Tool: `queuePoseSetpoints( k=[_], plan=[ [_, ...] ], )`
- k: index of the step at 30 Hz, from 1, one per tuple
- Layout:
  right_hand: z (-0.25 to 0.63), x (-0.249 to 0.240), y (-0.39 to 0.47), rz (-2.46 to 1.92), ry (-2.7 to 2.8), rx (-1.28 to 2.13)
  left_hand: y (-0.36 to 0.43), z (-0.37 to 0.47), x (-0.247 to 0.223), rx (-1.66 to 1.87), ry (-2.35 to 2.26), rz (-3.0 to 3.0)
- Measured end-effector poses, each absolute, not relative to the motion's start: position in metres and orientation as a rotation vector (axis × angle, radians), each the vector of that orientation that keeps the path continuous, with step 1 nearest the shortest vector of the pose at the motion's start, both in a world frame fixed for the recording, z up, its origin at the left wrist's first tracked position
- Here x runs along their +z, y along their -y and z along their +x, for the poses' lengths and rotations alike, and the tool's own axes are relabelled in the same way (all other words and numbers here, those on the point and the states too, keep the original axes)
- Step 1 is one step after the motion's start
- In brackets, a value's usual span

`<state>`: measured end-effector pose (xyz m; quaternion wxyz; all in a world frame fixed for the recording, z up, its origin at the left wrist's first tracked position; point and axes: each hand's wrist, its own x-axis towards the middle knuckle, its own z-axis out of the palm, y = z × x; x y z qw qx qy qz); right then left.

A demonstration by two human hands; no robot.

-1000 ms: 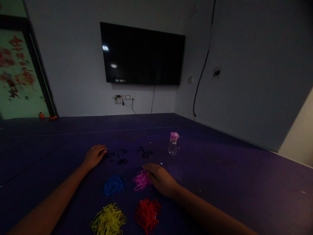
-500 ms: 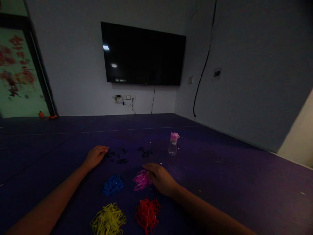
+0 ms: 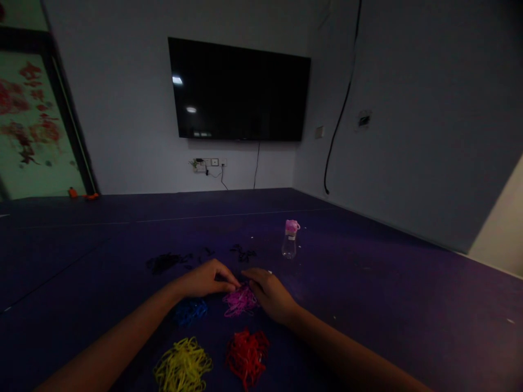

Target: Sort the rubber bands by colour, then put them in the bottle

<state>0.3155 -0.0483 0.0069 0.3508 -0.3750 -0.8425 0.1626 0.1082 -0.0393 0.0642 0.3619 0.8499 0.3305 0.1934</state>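
Observation:
A pile of pink bands [image 3: 240, 301] lies on the purple floor between my hands. My left hand [image 3: 212, 277] reaches over its upper left edge, thumb and fingers pinched together; anything between them is too small to make out. Curved along the right side of the pile is my right hand [image 3: 269, 294], its fingertips hard to see in the dim light. Blue bands [image 3: 191, 312] lie partly behind my left forearm. Nearer me are yellow bands [image 3: 183, 366] and red bands [image 3: 247, 356]. Black bands [image 3: 163, 262] form a dark heap at the left, with more black pieces [image 3: 243, 253] scattered beyond my hands.
A clear bottle with a pink cap [image 3: 289, 239] stands beyond my right hand. Small white scraps dot the purple floor [image 3: 388, 283]. Against the far wall hangs a black television [image 3: 241, 92], with sockets and cables below it. Small orange objects [image 3: 90, 196] sit by the door frame.
My left hand has moved right and nearer, from the black bands to the pink pile. The black heap it covered now shows. My right hand has hardly moved.

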Motion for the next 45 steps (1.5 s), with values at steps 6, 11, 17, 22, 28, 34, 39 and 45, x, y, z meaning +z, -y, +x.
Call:
queuePoseSetpoints(
  k=[6,11,17,22,28,34,39,45],
  plan=[
    [0.314,0.012,0.055,-0.930,2.235,0.389,0.007,0.076,0.062,0.995,-1.400,2.259],
    [0.314,0.017,0.063,-0.854,2.377,0.308,-0.022,0.017,0.038,0.990,-1.880,2.414],
    [0.315,0.016,0.062,-0.857,2.427,0.286,-0.031,-0.006,0.012,0.809,-1.861,2.499],
    [0.315,0.014,0.060,-0.859,2.439,0.286,-0.030,0.001,0.013,0.824,-1.841,2.455],
    [0.315,0.014,0.061,-0.863,2.436,0.286,-0.031,-0.004,0.013,0.923,-1.861,2.351],
    [0.314,0.015,0.061,-0.856,2.435,0.273,-0.029,-0.003,0.018,0.845,-1.893,2.482],
    [0.313,0.016,0.062,-0.884,2.432,0.276,-0.030,0.001,0.017,0.843,-1.818,2.558],
    [0.314,0.016,0.062,-0.871,2.427,0.277,-0.030,0.002,0.015,1.168,-1.696,2.292]
  ],
)
